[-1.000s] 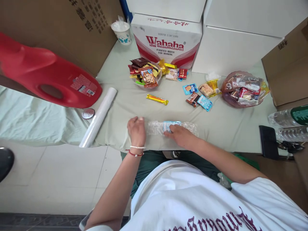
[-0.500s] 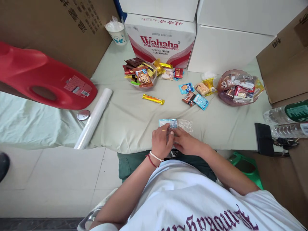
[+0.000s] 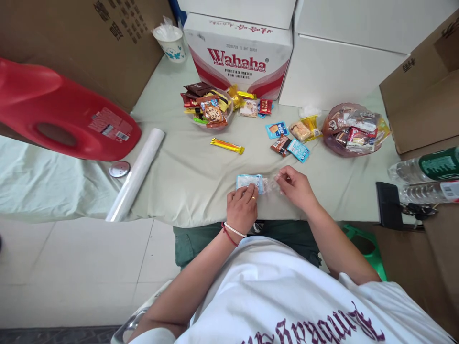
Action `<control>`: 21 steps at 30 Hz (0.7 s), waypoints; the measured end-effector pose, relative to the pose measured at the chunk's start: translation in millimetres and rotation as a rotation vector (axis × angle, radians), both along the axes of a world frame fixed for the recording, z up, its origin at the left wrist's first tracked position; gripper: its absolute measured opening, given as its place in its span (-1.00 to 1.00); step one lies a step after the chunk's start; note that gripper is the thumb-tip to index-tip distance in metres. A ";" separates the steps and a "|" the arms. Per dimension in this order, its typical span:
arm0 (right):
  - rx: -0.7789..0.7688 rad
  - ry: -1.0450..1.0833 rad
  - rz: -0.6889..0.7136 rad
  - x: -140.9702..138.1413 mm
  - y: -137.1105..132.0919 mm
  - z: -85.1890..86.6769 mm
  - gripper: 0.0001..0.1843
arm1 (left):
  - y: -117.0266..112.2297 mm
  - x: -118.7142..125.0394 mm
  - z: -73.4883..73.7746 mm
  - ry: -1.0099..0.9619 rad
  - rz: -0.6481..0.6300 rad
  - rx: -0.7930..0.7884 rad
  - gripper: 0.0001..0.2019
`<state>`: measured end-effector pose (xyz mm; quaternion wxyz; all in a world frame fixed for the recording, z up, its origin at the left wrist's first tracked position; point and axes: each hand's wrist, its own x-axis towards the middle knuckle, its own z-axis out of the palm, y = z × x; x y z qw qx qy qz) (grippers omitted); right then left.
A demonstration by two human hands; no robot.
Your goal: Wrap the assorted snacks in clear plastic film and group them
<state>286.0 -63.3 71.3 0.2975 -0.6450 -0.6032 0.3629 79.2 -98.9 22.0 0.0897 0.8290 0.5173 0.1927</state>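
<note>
Near the table's front edge lies a flat, blue-edged packet [image 3: 247, 179] in clear plastic. My left hand [image 3: 242, 204] rests on its lower part, fingers stretched out flat and pressing it to the cloth. From the packet's right side a crumpled strip of clear plastic film [image 3: 268, 184] runs out to my right hand [image 3: 296, 185]. Thumb and fingers of that hand pinch the film's far end. Beyond the hands lie a yellow snack bar [image 3: 227, 145], a light blue packet [image 3: 298, 150] and a brown packet [image 3: 281, 145].
A bowl of wrapped snacks [image 3: 229, 112] stands at the back, and a pink bowl [image 3: 330, 143] holds more at right. To the left are a plastic roll [image 3: 138, 172] and a red jug [image 3: 71, 114]. Bottles [image 3: 412, 171] lie at right, beside a black phone-like object [image 3: 389, 205].
My right hand has moved right, away from my left hand, drawing the clear film out with it. My left hand has flattened onto the packet.
</note>
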 end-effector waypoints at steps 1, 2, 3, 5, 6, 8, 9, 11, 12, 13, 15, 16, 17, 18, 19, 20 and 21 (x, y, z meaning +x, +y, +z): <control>0.005 -0.033 0.027 -12.9 6.4 6.2 -0.80 | 0.0 0.7 0.3 -0.009 -0.003 -0.006 -0.53; 0.009 -0.104 0.070 -27.9 13.2 11.3 -0.83 | 0.3 1.3 0.9 -0.020 -0.008 -0.013 -0.54; 0.001 -0.201 0.128 -44.1 20.0 15.0 -0.86 | 0.7 1.5 1.8 -0.031 -0.014 -0.021 -0.57; -0.035 -0.411 0.254 -75.0 31.1 18.0 -0.86 | 1.3 -1.6 3.8 -0.065 -0.038 -0.043 -0.64; -0.048 -0.499 0.309 -87.6 34.5 17.4 -0.83 | 1.0 -5.8 4.9 -0.090 -0.056 -0.056 -0.67; -0.051 -0.616 0.391 -103.5 35.6 13.4 -0.74 | -1.4 -21.1 6.3 -0.148 -0.092 -0.070 -0.68; -0.040 -0.648 0.416 -106.9 33.2 10.5 -0.71 | -3.3 -32.0 6.4 -0.177 -0.104 -0.064 -0.68; 0.005 -0.683 0.453 -107.8 24.0 4.2 -0.68 | -6.5 -57.9 4.5 -0.229 -0.076 -0.012 -0.69; 0.040 -0.694 0.467 -106.9 18.3 1.1 -0.64 | -6.7 -71.4 2.5 -0.252 -0.032 0.029 -0.73; 0.077 -0.701 0.479 -106.1 12.7 -1.9 -0.53 | -5.6 -84.0 0.0 -0.275 0.026 0.062 -0.77; 0.126 -0.710 0.495 -105.7 4.1 -7.4 -0.28 | 1.2 -103.2 -6.1 -0.306 0.114 0.103 -0.84; 0.131 -0.715 0.491 -106.1 1.7 -9.7 -0.24 | 6.5 -109.0 -9.2 -0.313 0.147 0.120 -0.86; 0.128 -0.719 0.479 -106.5 0.5 -11.4 -0.27 | 12.4 -111.9 -12.2 -0.317 0.166 0.136 -0.87; 0.121 -0.721 0.463 -106.4 0.0 -12.6 -0.36 | 18.6 -112.3 -15.1 -0.317 0.175 0.153 -0.88; 0.116 -0.723 0.446 -105.7 -0.2 -13.0 -0.47 | 24.4 -110.8 -17.8 -0.316 0.173 0.168 -0.88; 0.110 -0.724 0.430 -104.1 -0.5 -12.7 -0.58 | 29.5 -107.9 -20.3 -0.313 0.163 0.181 -0.88; 0.105 -0.720 0.415 -101.1 -1.5 -11.7 -0.66 | 33.6 -104.3 -22.6 -0.307 0.147 0.190 -0.88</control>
